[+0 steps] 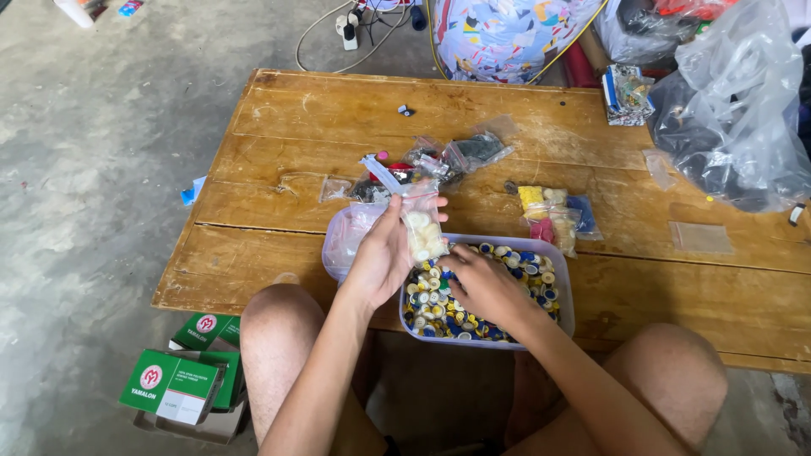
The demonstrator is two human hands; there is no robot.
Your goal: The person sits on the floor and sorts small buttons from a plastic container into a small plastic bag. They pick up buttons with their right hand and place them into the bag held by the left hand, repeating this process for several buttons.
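- The left hand (382,257) pinches a small clear bag (421,224) upright by its side, thumb and fingers closed on the plastic; the bag is partly filled with pale buttons and sits just above the near-left corner of the tub.
- The right hand (483,285) is palm down in the tub (564,295), fingers curled into the buttons (524,266); whether it has pinched one I cannot tell.
- The tub is a clear rectangular box at the near edge of the table (338,110), holding mixed blue, yellow and white buttons.
- Touching the tub's left side, behind the left hand, lies a clear lid (346,236).
- Just beyond the tub to the right, a cluster of filled bags (553,215) shows yellow, white, pink and blue contents.
- Behind the held bag, more small bags (448,156) lie in a heap, some dark inside, one with red.
- Two empty flat bags (699,236) lie apart on the right of the table.
- A large clear sack (735,110) with dark contents rests on the far right corner.
- On the floor at the left, beside the person's knee, stand green boxes (173,384).
- Cables (355,25) lie on the floor beyond the table.
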